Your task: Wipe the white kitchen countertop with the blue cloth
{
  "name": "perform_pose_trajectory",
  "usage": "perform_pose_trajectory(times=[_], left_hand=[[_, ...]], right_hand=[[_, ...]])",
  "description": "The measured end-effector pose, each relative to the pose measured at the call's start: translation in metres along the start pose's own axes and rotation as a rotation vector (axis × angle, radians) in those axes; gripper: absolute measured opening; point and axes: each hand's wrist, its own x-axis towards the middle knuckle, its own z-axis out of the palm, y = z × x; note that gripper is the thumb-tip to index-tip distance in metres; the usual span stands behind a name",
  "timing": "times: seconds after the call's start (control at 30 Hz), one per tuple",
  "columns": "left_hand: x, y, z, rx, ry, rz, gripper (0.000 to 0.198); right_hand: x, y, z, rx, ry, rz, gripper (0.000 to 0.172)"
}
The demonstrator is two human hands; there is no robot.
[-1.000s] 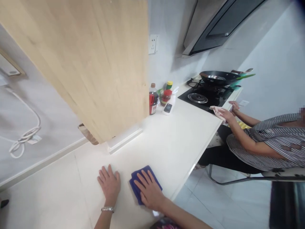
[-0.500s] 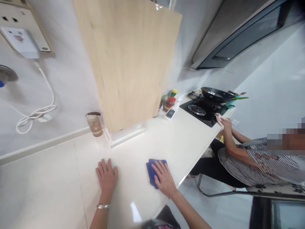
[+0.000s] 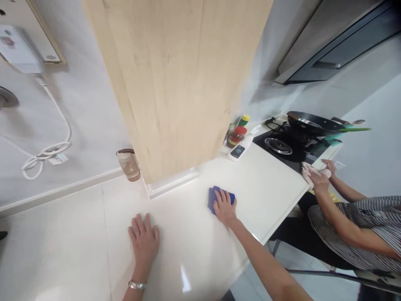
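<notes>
No word, brand or number can be read here. The white bottle carries a dark label with some pale marks — too small for reading. The jar with red lid has a yellowish band, but I cannot make out any letters on it. On the white plug adapter there is a reddish print, blurred, and the pale tag at the knotted cable — also not legible.

- We have free counter between left hand and right hand.
- Ahead, the wooden panel blocks us.
- Near it, a white bottle obstructs.
</notes>
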Motion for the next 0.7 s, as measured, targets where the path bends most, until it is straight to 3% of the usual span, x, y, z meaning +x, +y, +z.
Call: perform_pose_trajectory(times=[0.2,0.33,0.53,0.7], left_hand=[[0.001,0.003,-0.003,0.025,-0.006,0.000,0.054],[0.002,0.003,-0.004,0.046,-0.005,0.012,0.053],[0.002,0.001,-0.002,0.041,0.024,0.012,0.051],[-0.003,-0.001,-0.003,0.018,0.031,0.005,0.050]], right_hand=[[0.042,-0.036,-0.008,0.043,-0.074,0.005,0.063],[0.041,-0.077,-0.009,0.072,-0.085,-0.054,0.064],[-0.013,-0.144,-0.017,0.171,-0.069,-0.327,0.063],[-0.083,-0.169,-0.020,0.279,-0.063,-0.495,0.063]])
